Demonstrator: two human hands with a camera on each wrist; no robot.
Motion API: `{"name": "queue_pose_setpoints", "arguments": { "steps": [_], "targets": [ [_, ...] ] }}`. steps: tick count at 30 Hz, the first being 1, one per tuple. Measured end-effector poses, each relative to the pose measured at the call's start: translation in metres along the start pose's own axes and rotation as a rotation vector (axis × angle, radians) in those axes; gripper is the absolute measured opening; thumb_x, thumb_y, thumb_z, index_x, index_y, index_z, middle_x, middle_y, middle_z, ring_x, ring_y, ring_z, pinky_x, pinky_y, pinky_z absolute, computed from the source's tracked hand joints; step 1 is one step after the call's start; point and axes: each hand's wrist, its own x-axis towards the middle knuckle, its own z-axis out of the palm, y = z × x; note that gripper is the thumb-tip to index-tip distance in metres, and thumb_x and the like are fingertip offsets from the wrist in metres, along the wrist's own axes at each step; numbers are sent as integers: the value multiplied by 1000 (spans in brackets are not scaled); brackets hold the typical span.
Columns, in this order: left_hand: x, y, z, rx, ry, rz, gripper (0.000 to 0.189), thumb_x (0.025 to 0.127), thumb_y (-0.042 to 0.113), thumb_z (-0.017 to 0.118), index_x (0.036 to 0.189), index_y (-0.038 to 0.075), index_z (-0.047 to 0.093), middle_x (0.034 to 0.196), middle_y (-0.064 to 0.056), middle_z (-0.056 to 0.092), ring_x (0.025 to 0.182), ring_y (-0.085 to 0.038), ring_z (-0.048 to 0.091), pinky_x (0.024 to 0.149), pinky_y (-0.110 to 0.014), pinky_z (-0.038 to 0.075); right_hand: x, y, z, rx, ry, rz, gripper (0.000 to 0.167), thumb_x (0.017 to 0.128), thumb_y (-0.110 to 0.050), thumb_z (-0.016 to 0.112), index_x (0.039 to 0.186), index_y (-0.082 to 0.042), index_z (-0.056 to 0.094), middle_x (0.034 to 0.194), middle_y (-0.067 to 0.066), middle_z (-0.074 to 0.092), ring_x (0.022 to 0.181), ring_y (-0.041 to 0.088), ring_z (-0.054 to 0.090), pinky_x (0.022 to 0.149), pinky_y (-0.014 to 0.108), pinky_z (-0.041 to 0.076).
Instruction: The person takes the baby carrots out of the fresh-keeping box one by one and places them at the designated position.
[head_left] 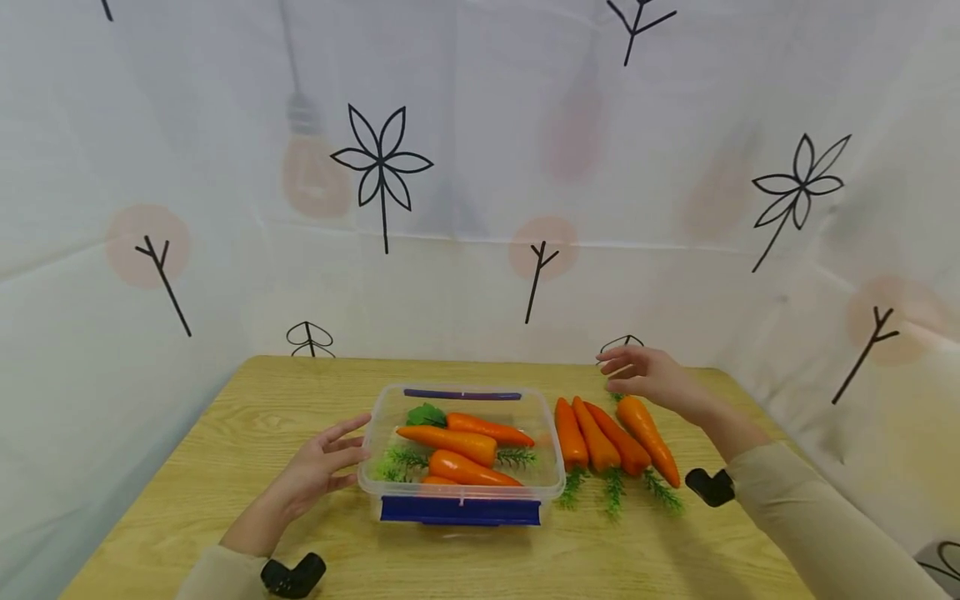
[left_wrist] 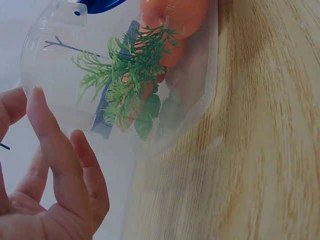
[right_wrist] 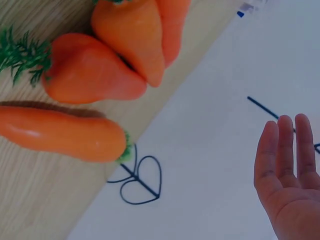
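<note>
A clear plastic box with blue latches stands in the middle of the table. Several orange carrots with green leafy tops lie inside it. My left hand is at the box's left side, its fingers spread and relaxed; in the left wrist view, fingertips meet the rim. To the right of the box several more carrots lie on the wood. Over the top end of the rightmost carrot hovers my right hand, holding nothing. Its fingers look loosely extended in the right wrist view.
The light wooden table ends at the back against a white cloth printed with black plant drawings. Cloth also hangs at both sides. A black device sits at the left wrist, another black device at the right.
</note>
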Motion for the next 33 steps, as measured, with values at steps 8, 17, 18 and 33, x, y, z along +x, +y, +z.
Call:
{"name": "queue_pose_setpoints", "arguments": {
  "steps": [8, 17, 18, 33],
  "targets": [
    [0, 1, 0, 3, -2, -3, 67, 88, 16, 65, 146, 9, 32, 138, -26, 36, 97, -17, 58, 72, -27, 51, 7, -15, 9, 8, -26, -18, 41, 88, -17, 65, 125, -2, 54, 112, 17, 58, 101, 31, 57, 81, 41, 50],
    [-2, 3, 0, -2, -5, -4, 67, 88, 18, 66, 146, 9, 32, 137, -24, 38, 95, -16, 58, 71, -27, 51, 18, -27, 22, 18, -48, -34, 41, 88, -17, 67, 124, -4, 55, 112, 15, 59, 102, 31, 57, 83, 42, 50],
    [-2, 3, 0, -2, -4, -4, 67, 88, 18, 66, 146, 9, 32, 137, -24, 38, 95, -16, 58, 71, -27, 51, 20, -28, 23, 22, -53, -32, 41, 87, -17, 67, 124, -4, 55, 112, 14, 58, 102, 30, 56, 83, 42, 50],
    [-4, 4, 1, -8, 0, -4, 68, 87, 18, 67, 145, 8, 32, 137, -25, 38, 95, -17, 58, 71, -26, 51, 40, -46, 55, 38, -136, -99, 39, 87, -13, 67, 124, -5, 57, 110, 12, 61, 100, 29, 58, 80, 39, 51]
  ]
}}
